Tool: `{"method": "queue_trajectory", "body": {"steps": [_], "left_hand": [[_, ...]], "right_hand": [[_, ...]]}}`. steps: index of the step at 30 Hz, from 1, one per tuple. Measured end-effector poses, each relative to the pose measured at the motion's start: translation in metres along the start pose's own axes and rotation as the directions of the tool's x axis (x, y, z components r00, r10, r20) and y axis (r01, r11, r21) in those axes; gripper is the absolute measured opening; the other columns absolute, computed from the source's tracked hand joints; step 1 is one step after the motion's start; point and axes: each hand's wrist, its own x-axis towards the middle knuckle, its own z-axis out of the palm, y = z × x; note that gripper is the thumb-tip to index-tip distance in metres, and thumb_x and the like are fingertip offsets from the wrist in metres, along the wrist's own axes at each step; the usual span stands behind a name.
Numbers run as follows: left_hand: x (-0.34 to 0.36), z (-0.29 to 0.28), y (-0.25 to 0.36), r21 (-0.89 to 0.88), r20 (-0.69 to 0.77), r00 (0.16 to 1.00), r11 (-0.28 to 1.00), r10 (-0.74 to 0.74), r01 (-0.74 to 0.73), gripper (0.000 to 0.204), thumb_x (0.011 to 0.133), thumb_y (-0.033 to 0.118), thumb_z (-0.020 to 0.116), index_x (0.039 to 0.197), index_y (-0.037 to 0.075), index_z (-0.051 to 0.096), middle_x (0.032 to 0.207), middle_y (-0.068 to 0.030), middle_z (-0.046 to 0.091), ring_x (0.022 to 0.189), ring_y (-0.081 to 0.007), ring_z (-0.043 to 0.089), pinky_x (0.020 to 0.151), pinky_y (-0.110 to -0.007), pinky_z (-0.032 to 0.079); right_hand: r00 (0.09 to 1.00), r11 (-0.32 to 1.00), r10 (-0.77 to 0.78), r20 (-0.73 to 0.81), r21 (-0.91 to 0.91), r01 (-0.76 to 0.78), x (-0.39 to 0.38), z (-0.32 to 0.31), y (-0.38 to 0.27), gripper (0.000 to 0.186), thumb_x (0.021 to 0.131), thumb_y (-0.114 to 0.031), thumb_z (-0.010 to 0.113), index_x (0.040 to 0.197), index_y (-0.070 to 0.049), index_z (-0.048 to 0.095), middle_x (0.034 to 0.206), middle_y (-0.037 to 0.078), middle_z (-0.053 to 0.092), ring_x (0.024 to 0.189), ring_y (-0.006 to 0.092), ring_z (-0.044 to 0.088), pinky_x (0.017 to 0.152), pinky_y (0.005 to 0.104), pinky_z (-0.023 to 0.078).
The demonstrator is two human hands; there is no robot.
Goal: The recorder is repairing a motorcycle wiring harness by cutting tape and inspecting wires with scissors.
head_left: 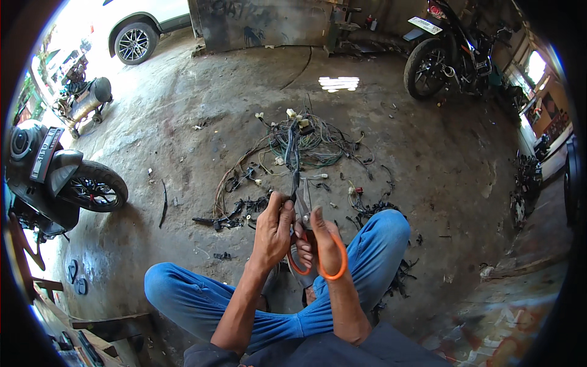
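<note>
My left hand (271, 229) is closed round a wire harness (294, 153), gripping its dark, tape-wrapped trunk in front of my knees. From there the bundle runs away from me into a tangle of loose wires (327, 137) with white and yellowish connectors. Scissors (305, 215) with orange handles are in my right hand (329, 248), thumb and fingers at the loops. Their blades point away from me, apart, right beside the taped trunk. Whether a blade touches the tape, I cannot tell.
Black scraps of tape and sleeving (229, 214) litter the concrete floor near the wires. A motorcycle (92, 186) stands at left, another (431, 64) at far right. Beyond are a wheeled compressor tank (92, 98) and a white car (147, 18). My crossed legs (379, 244) frame the near side.
</note>
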Motion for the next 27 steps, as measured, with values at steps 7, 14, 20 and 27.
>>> {"method": "queue_trajectory", "body": {"steps": [7,14,20,27], "left_hand": [[-0.017,-0.013,0.009,-0.134,0.064,0.998,0.991,-0.006,0.015,0.020,0.104,0.021,0.050,0.100,0.001,0.051,0.068,-0.0035,0.051,0.063,-0.0084,0.045,0.057,-0.028,0.038],[-0.017,-0.026,0.023,-0.456,0.164,0.963,0.849,-0.214,0.266,0.031,0.107,0.034,0.048,0.117,0.006,0.054,0.074,0.0023,0.052,0.055,-0.0029,0.042,0.047,-0.020,0.030],[-0.020,-0.008,0.027,-0.637,0.081,0.953,0.720,-0.293,0.275,0.035,0.107,0.036,0.048,0.114,0.005,0.061,0.088,-0.0017,0.062,0.065,-0.0065,0.053,0.055,-0.018,0.041],[-0.030,-0.007,0.030,-0.819,0.127,0.948,0.508,-0.292,0.266,0.033,0.105,0.035,0.053,0.116,0.005,0.059,0.094,-0.0032,0.064,0.079,-0.0104,0.062,0.069,-0.026,0.053]], "right_hand": [[0.893,0.926,0.361,0.270,0.011,-0.378,-0.009,-0.033,-0.038,0.074,0.092,-0.078,0.038,0.084,-0.007,0.055,0.057,-0.005,0.036,0.041,0.0048,0.035,0.035,0.0211,0.030],[0.873,0.942,0.308,0.378,-0.248,-0.226,-0.022,-0.020,-0.041,0.074,0.095,-0.075,0.037,0.090,-0.003,0.057,0.061,-0.006,0.039,0.048,0.0045,0.038,0.043,0.0225,0.032],[0.954,0.987,-0.011,0.300,-0.151,0.059,-0.038,0.001,0.008,0.057,0.097,-0.062,0.051,0.094,-0.005,0.056,0.069,-0.005,0.045,0.057,0.0043,0.044,0.050,0.0212,0.035],[0.950,0.962,0.019,0.310,-0.265,0.068,-0.042,-0.005,0.003,0.065,0.096,-0.068,0.049,0.097,-0.003,0.054,0.072,-0.002,0.047,0.062,0.0066,0.045,0.054,0.0232,0.036]]}}
